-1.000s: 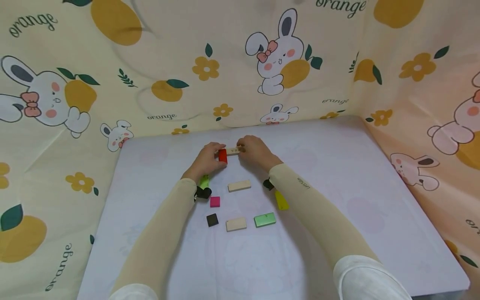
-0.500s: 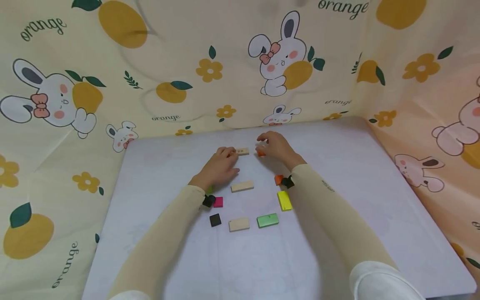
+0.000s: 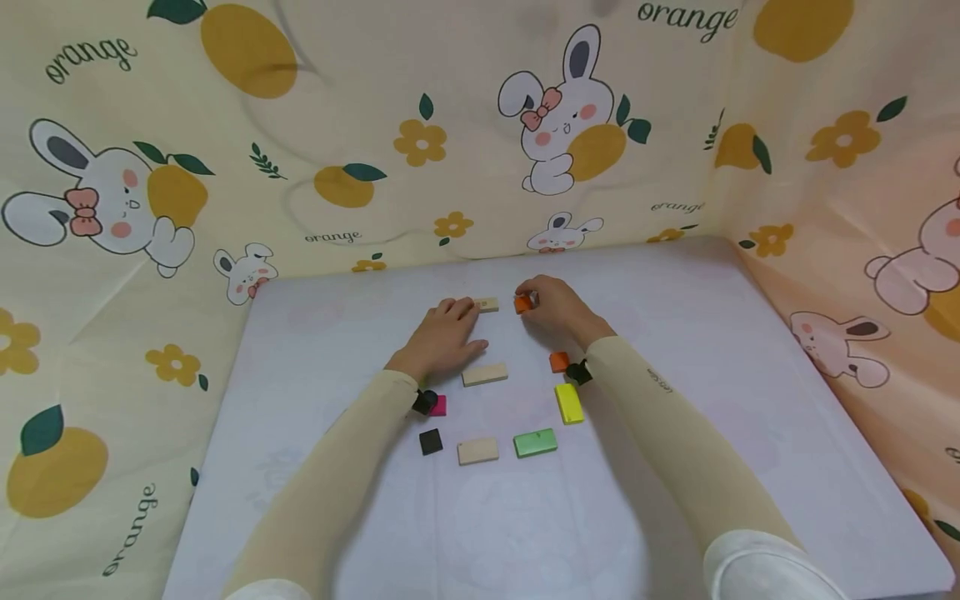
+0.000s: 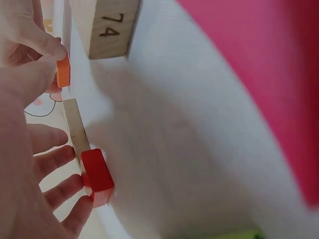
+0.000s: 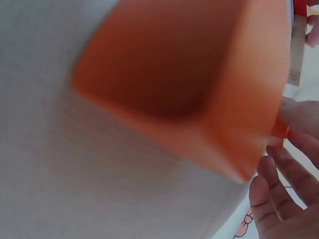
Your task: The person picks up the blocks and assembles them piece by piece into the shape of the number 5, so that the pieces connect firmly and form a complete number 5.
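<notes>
My left hand (image 3: 442, 337) has its fingers spread at the far side of the table. Its fingertips lie against a red block (image 4: 97, 174), which touches the end of a wooden block (image 3: 487, 305). In the head view the hand hides the red block. To the right, my right hand (image 3: 562, 310) pinches a small orange block (image 3: 522, 304) between thumb and fingers. A gap separates this orange block from the wooden one. A second orange block (image 3: 559, 362) sits by the right wrist and looms blurred in the right wrist view.
Nearer on the white table (image 3: 660, 292) lie a wooden block (image 3: 485, 374), a yellow block (image 3: 569, 404), a green block (image 3: 536, 442), another wooden block (image 3: 477, 451), a black block (image 3: 431, 442) and a pink block (image 3: 438, 406). A bright green block (image 4: 244, 234) is partly visible below the left wrist.
My right hand has left the wooden block, moved right and taken hold of the small orange block. My left hand has loosened from the red block and spread its fingers.
</notes>
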`<move>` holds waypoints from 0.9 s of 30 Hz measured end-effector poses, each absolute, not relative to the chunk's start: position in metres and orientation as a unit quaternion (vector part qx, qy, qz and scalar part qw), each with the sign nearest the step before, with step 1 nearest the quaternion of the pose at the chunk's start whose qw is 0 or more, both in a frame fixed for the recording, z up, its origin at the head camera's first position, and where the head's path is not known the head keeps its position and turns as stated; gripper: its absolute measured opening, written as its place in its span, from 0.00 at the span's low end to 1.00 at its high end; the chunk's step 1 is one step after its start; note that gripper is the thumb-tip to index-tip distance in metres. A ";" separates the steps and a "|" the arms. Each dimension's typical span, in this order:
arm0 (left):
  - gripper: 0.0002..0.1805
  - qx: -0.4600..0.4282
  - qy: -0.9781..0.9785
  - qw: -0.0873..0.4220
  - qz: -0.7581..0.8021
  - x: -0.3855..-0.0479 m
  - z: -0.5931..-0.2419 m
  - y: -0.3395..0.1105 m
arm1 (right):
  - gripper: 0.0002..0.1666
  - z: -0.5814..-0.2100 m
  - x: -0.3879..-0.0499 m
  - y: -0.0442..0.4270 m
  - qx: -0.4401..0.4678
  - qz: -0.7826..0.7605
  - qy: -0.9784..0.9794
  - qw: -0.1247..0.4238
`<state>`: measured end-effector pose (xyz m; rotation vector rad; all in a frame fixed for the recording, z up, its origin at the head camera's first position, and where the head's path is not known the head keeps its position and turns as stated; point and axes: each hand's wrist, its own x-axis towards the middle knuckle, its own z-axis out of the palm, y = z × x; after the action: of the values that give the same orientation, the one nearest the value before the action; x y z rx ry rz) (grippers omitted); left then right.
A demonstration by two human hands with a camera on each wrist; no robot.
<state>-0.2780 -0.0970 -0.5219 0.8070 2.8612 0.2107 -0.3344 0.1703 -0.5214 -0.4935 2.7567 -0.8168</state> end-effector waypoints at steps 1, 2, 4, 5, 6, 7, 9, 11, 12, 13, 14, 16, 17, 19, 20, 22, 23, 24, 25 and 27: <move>0.43 0.268 0.958 0.081 0.067 -0.278 -0.522 -0.096 | 0.27 -0.522 -0.334 0.170 -0.168 -0.278 0.939 0.110; 0.42 0.266 0.959 0.080 0.064 -0.278 -0.522 -0.095 | 0.27 -0.523 -0.335 0.170 -0.168 -0.276 0.940 0.110; 0.40 0.263 0.960 0.081 0.057 -0.278 -0.522 -0.094 | 0.27 -0.524 -0.335 0.170 -0.165 -0.275 0.941 0.109; 0.39 0.262 0.960 0.081 0.055 -0.278 -0.521 -0.093 | 0.26 -0.524 -0.335 0.169 -0.165 -0.274 0.941 0.110; 0.38 0.260 0.961 0.082 0.053 -0.278 -0.521 -0.093 | 0.26 -0.524 -0.335 0.169 -0.162 -0.275 0.941 0.111; 0.37 0.258 0.961 0.083 0.052 -0.278 -0.521 -0.092 | 0.26 -0.524 -0.335 0.169 -0.159 -0.275 0.942 0.111; 0.35 0.256 0.961 0.084 0.056 -0.279 -0.520 -0.092 | 0.26 -0.524 -0.335 0.169 -0.152 -0.278 0.942 0.108; 0.34 0.257 0.961 0.084 0.062 -0.279 -0.518 -0.092 | 0.26 -0.523 -0.335 0.168 -0.147 -0.281 0.943 0.104; 0.33 0.259 0.960 0.083 0.063 -0.280 -0.518 -0.092 | 0.26 -0.523 -0.335 0.167 -0.144 -0.283 0.943 0.103; 0.33 0.261 0.960 0.082 0.065 -0.280 -0.518 -0.092 | 0.26 -0.523 -0.335 0.166 -0.142 -0.284 0.942 0.104; 0.32 0.262 0.959 0.081 0.065 -0.280 -0.518 -0.091 | 0.25 -0.523 -0.336 0.165 -0.141 -0.285 0.942 0.104; 0.31 0.265 0.959 0.080 0.062 -0.281 -0.517 -0.091 | 0.25 -0.522 -0.336 0.162 -0.139 -0.289 0.941 0.106; 0.31 0.266 0.959 0.080 0.060 -0.281 -0.517 -0.091 | 0.25 -0.521 -0.337 0.161 -0.140 -0.290 0.941 0.107; 0.31 0.267 0.959 0.080 0.060 -0.280 -0.516 -0.091 | 0.25 -0.520 -0.337 0.158 -0.143 -0.292 0.940 0.106; 0.31 0.267 0.959 0.080 0.060 -0.280 -0.515 -0.091 | 0.25 -0.519 -0.338 0.156 -0.146 -0.293 0.939 0.103; 0.31 0.265 0.959 0.081 0.063 -0.280 -0.514 -0.091 | 0.26 -0.518 -0.339 0.152 -0.155 -0.290 0.939 0.100; 0.31 0.264 0.959 0.081 0.065 -0.279 -0.513 -0.091 | 0.25 -0.517 -0.340 0.151 -0.160 -0.289 0.939 0.097; 0.31 0.264 0.959 0.081 0.068 -0.279 -0.512 -0.091 | 0.25 -0.516 -0.341 0.149 -0.166 -0.287 0.939 0.096; 0.31 0.263 0.959 0.081 0.068 -0.279 -0.511 -0.091 | 0.25 -0.516 -0.342 0.147 -0.170 -0.285 0.939 0.096; 0.31 0.262 0.959 0.083 0.068 -0.278 -0.511 -0.091 | 0.24 -0.515 -0.343 0.144 -0.177 -0.279 0.939 0.097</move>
<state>-0.2785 -0.0906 -0.5108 0.7815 2.8642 0.2032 -0.3433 0.1442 -0.5151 -0.5252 2.7809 -0.8257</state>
